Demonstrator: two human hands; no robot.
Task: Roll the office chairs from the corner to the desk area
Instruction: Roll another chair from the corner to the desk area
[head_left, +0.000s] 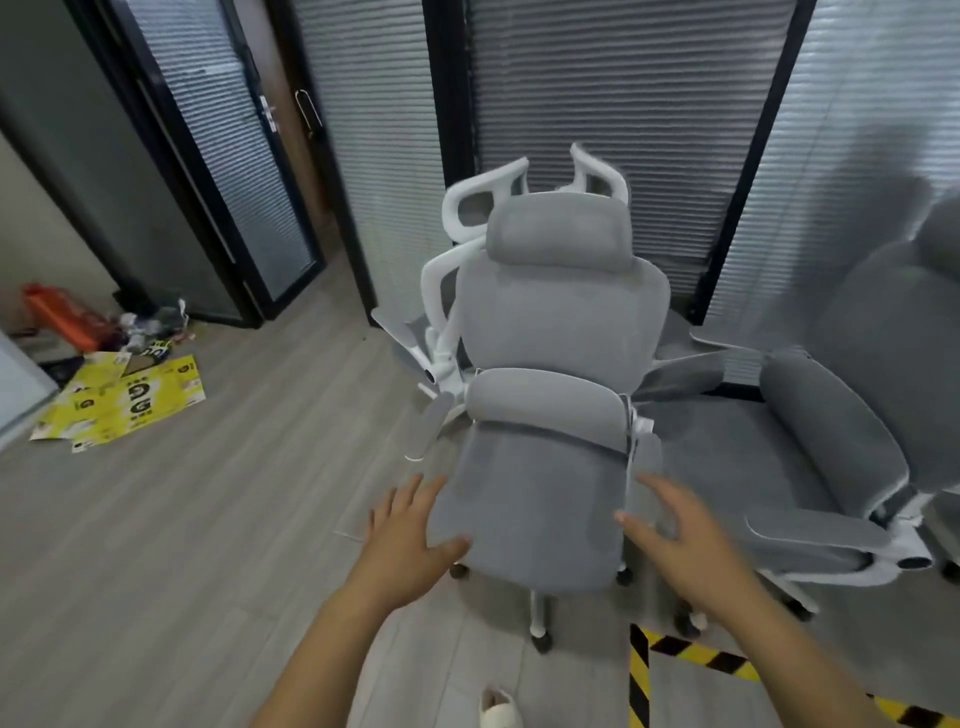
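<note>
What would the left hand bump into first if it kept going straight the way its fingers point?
Most likely the left edge of the grey chair's seat. The left hand is open, fingers aimed up and right at that cushion; depth is hard to judge.

Yellow flat cardboard (122, 400) lies on the grey wood floor (208, 519) at the left. An orange bag (62, 314) sits near it. Yellow-and-black tape (691, 657) crosses the floor.
</note>
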